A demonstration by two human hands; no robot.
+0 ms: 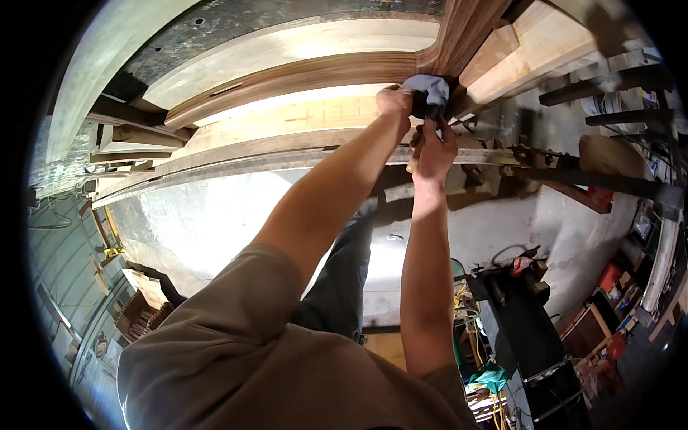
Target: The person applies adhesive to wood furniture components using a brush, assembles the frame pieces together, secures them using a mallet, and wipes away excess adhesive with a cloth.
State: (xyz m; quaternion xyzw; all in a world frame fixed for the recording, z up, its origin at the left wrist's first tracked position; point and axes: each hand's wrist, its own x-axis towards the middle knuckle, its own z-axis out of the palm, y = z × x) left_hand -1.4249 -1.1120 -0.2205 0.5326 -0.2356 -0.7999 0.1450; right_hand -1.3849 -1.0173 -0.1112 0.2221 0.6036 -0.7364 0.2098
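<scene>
My left hand (393, 101) is closed on a bunched grey-blue cloth (430, 87), at the inner corner where a dark brown wooden rail (308, 75) meets a dark brown upright (466, 29). Just below the cloth, my right hand (435, 152) is closed with its fingertips raised toward it. A short tan, wood-coloured piece (413, 163) sticks out beside the palm; its kind and upper end are hidden. Both arms reach forward over a pale wooden board (287, 113) that runs along under the brown rail.
A long wooden beam (251, 154) crosses in front of me, above a grey floor (208, 222). Black bars and clamps (602, 179) jut in from the right. Nearer on the right stands a black-topped bench (523, 322) with cables and tools. Wood pieces (143, 308) lie at the left.
</scene>
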